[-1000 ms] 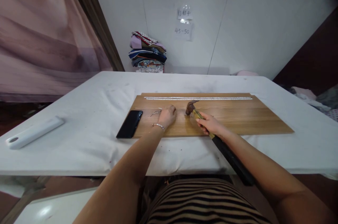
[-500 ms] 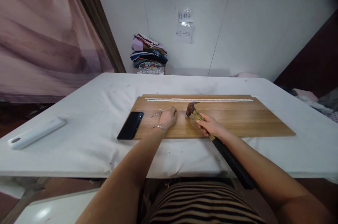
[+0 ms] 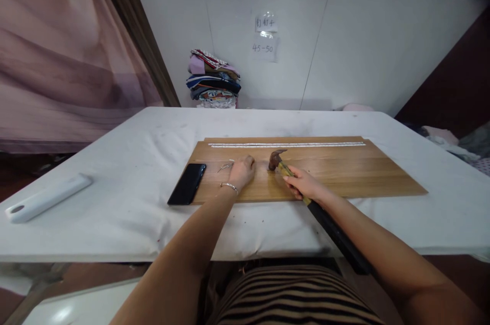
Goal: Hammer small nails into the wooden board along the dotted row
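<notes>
My right hand is wrapped round the upper, yellowish shaft of a claw hammer, whose black grip runs back beneath my forearm. The rusty hammer head is down at the wooden board, its claw pointing away to the upper right; whether anything lies under its face is hidden. To the left of the head, my left hand rests on the board with curled fingers. What those fingers hold, if anything, is out of sight. A small bunch of nails lies just left of that hand.
A black phone overlaps the board's left end. White marked strips run along the board's far side. A white plastic bar lies on the white-covered table at left. Folded cloths are stacked by the wall.
The hammer head has dropped slightly onto the board, with my right hand still gripping the shaft. My left hand keeps its place. The whole view has shifted a little.
</notes>
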`<state>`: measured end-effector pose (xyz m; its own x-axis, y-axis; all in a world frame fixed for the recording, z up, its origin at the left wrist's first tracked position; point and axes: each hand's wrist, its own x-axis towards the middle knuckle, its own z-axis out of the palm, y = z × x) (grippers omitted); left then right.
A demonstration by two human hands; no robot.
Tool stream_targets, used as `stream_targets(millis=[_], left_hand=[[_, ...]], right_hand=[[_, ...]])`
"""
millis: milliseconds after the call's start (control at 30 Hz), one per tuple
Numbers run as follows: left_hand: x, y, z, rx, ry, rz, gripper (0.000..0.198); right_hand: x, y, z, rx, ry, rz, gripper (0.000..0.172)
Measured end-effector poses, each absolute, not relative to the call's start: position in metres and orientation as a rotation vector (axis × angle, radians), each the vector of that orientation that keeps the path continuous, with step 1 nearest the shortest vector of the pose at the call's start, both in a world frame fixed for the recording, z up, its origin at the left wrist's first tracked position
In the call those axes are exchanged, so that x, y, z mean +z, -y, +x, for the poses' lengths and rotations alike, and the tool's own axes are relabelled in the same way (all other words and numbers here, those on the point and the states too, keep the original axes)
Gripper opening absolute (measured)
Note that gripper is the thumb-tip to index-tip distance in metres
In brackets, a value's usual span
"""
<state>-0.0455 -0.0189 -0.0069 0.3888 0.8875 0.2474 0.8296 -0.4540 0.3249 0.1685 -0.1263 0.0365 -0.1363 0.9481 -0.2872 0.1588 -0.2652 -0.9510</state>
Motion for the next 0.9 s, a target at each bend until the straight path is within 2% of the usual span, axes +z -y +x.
stream_targets(millis=[500,900], left_hand=[[-0.0086,0.0176,-0.0462,0.598,-1.523,2.503,0.020],[-0.0073,0.0194,-0.0456,0.593,-1.551,2.499,0.020]], right_hand=[[0.0441,0.1267,0.1709,1.449,1.277,-1.495,0.028],[0.0396,0.1261,0.1716,1.460,1.272,-1.480,0.027]])
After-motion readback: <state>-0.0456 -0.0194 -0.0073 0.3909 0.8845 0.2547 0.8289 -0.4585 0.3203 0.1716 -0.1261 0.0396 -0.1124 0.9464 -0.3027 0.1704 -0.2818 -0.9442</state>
